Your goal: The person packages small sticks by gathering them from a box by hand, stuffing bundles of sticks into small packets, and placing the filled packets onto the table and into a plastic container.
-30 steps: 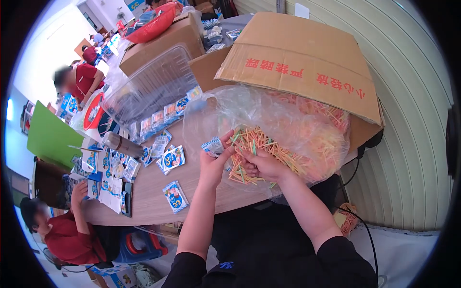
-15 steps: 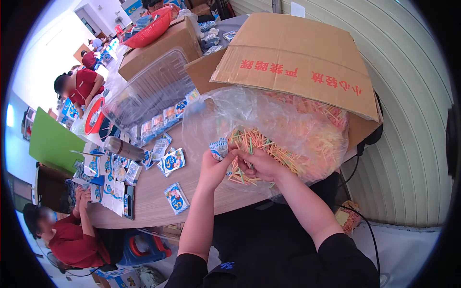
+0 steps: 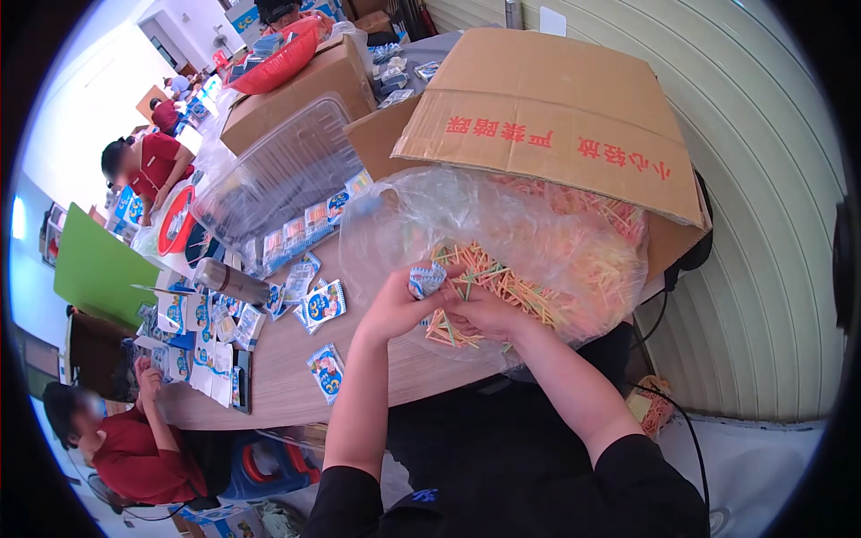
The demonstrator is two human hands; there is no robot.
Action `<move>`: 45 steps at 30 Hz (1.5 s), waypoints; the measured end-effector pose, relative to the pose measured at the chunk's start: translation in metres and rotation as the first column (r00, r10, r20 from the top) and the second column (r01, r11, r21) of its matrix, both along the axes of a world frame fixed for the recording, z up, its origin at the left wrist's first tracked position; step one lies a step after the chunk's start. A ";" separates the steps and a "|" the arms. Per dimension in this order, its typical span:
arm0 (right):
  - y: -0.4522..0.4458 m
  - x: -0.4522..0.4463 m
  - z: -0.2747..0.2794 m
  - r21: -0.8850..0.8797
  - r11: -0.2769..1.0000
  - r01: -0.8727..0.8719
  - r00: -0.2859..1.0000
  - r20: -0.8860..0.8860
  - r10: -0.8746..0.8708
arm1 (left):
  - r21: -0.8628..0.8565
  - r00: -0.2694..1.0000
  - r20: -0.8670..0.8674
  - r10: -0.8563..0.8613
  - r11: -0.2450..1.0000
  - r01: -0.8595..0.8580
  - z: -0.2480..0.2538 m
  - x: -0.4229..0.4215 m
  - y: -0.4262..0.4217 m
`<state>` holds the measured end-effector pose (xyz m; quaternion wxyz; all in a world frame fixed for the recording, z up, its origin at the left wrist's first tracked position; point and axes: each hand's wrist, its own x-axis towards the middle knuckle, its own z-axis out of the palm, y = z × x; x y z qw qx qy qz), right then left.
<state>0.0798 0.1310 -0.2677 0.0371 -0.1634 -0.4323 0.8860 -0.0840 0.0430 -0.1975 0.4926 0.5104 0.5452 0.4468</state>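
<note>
Grasping a small packet (image 3: 427,280) in the left hand (image 3: 395,307), over the near side of the worktop (image 3: 278,381). Best to pinch lightly, sparing the thin sticks (image 3: 525,291). Right hand (image 3: 484,314) curled beside it; cannot tell what, if anything, in its grip. Sticks in a clear plastic bag (image 3: 404,193), at the mouth of a cardboard box (image 3: 556,94). More packets (image 3: 316,217) by a clear bin (image 3: 278,148), far left.

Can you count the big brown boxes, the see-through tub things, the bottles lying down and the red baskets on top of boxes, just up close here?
Big cardboard boxes: 2 (open box with the sticks, closer box under the basket)
See-through tub: 1
Lying bottle: 1
Red basket: 1
Total: 5
</note>
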 end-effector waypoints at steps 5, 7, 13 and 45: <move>0.002 0.002 0.005 0.039 0.999 -0.006 1.000 0.021 0.005 | -0.005 0.989 -0.141 -0.054 0.999 0.054 0.008 0.006 -0.002; 0.002 0.003 0.012 0.090 0.995 -0.040 0.999 0.029 0.037 | 0.197 0.997 -0.059 0.058 0.979 -0.046 0.000 0.004 0.003; 0.002 0.000 0.011 0.105 0.990 -0.097 0.994 0.058 0.091 | 0.060 0.998 0.037 -0.060 0.997 0.058 0.003 -0.007 -0.002; -0.022 -0.011 0.020 -0.370 0.883 0.289 0.951 0.004 -0.310 | 0.449 0.761 -0.353 0.545 0.812 -0.373 -0.047 0.054 -0.046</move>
